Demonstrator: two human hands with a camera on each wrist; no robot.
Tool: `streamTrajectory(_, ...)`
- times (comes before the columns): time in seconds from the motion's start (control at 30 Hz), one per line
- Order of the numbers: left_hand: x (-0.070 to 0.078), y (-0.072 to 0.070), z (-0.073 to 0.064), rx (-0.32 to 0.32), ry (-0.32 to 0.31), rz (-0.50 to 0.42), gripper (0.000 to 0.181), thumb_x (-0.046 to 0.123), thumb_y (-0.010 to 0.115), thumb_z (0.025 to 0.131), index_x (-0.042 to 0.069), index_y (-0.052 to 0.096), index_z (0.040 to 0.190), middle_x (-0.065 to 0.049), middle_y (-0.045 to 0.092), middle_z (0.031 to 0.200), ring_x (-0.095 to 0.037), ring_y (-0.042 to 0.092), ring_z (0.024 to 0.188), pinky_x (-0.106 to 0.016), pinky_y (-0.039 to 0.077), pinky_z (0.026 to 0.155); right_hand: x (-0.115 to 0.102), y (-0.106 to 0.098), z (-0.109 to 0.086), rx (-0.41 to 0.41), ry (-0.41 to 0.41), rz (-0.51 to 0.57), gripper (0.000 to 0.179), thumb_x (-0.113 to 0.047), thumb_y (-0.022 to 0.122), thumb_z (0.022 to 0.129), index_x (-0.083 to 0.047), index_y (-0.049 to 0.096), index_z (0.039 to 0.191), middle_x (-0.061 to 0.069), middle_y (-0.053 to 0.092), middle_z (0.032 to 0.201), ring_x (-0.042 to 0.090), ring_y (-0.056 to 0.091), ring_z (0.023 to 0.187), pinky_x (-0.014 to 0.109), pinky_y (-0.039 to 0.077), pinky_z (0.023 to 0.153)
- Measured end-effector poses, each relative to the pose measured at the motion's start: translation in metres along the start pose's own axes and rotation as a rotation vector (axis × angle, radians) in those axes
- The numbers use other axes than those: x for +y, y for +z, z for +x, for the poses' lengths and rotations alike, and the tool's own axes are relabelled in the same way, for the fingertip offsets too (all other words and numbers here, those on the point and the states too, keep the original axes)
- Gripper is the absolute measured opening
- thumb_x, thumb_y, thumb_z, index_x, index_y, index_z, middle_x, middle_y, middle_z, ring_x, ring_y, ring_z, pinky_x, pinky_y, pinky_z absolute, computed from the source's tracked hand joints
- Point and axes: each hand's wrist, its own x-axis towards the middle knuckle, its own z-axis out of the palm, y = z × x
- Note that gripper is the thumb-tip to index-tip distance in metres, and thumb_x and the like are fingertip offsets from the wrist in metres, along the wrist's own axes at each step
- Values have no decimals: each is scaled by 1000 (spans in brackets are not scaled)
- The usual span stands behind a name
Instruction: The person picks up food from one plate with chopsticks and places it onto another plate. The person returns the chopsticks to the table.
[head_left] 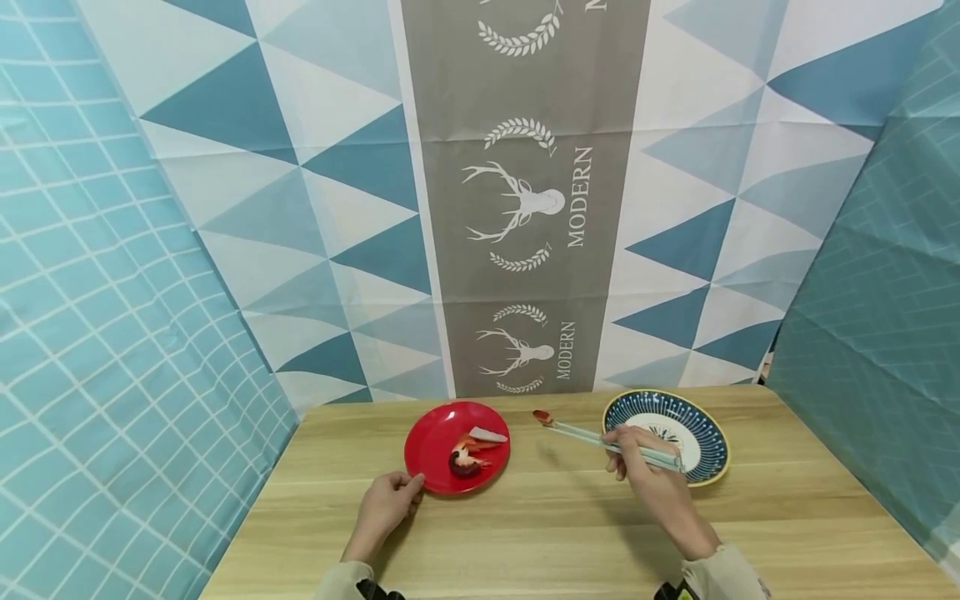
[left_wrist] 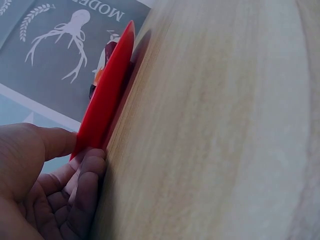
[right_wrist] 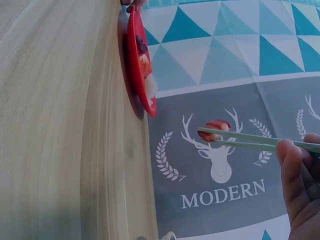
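Observation:
My left hand (head_left: 390, 505) pinches the near-left rim of a red plate (head_left: 431, 442) between thumb and fingers, as the left wrist view also shows. On the plate lie several food pieces: a dark-edged one (head_left: 465, 461), an orange one (head_left: 478, 444) and a white slice (head_left: 487, 435). Light green chopsticks (head_left: 577, 432) are held in my right hand (head_left: 648, 475). Their tips grip a small reddish-brown food piece (right_wrist: 216, 129), raised above the table between the two plates. Behind the right hand sits a blue-and-white patterned plate (head_left: 708, 433), partly hidden by that hand.
Both plates stand on a wood-grain table (head_left: 517, 542). A printed cloth (head_left: 525, 208) with triangles and deer heads hangs at its back edge. Blue-green cloths hang on the left (head_left: 112, 292) and right (head_left: 885, 333).

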Motion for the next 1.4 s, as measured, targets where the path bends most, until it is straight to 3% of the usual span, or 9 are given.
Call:
streamTrajectory(0.7, 0, -1, -1, -5, -3, 8, 33, 30, 66, 101, 8, 70, 77, 2, 64, 68, -11, 58, 62, -26, 48, 58, -3, 12, 1, -49, -13, 74, 29, 9, 49, 103, 0, 76, 95, 8, 66, 65, 17, 61, 53, 22, 51, 45)
streamTrajectory(1.17, 2, -1, -2, 3, 7, 4, 33, 29, 67, 101, 8, 69, 76, 2, 64, 67, -12, 57, 61, -26, 47, 57, -1, 22, -10, -104, -17, 104, 27, 12, 51, 101, 2, 74, 92, 11, 65, 63, 18, 61, 50, 22, 49, 42)
streamTrajectory(1.4, 1, -1, -3, -1, 2, -1, 33, 30, 67, 101, 8, 70, 77, 1, 64, 68, -12, 58, 62, -26, 48, 57, 1, 26, -12, -96, -20, 99, 28, 13, 51, 100, 1, 74, 91, 10, 63, 62, 8, 59, 51, 22, 48, 41)
